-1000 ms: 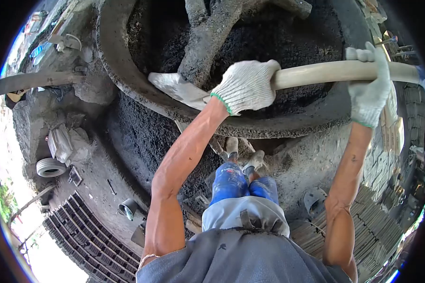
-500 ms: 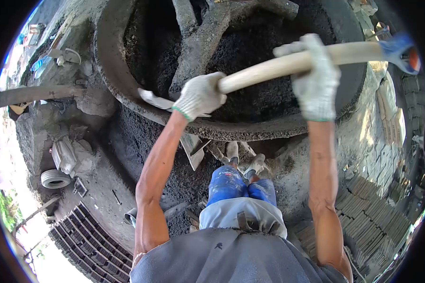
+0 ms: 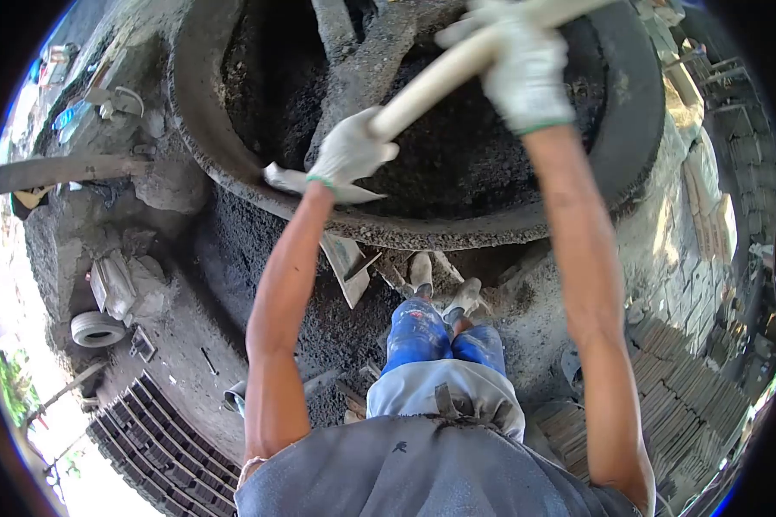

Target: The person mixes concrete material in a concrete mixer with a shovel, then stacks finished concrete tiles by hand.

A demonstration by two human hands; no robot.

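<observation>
Head view, nearest first: blue trousers [image 3: 429, 332] and pale boots [image 3: 421, 272] below the round pan's rim [image 3: 457, 234]. Further out, gloved left hand [image 3: 349, 152] clamped low on shovel handle [image 3: 429, 84], blade [image 3: 289, 179] lying across that rim. Beyond, gloved right hand [image 3: 522, 73] clamped higher up, above dark mix [image 3: 466, 164] inside pan.

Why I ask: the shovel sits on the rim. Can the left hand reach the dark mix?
Probably yes: the left hand, shut on the shovel handle, hangs just inside the pan rim, with bare dark mix beside it.
</observation>
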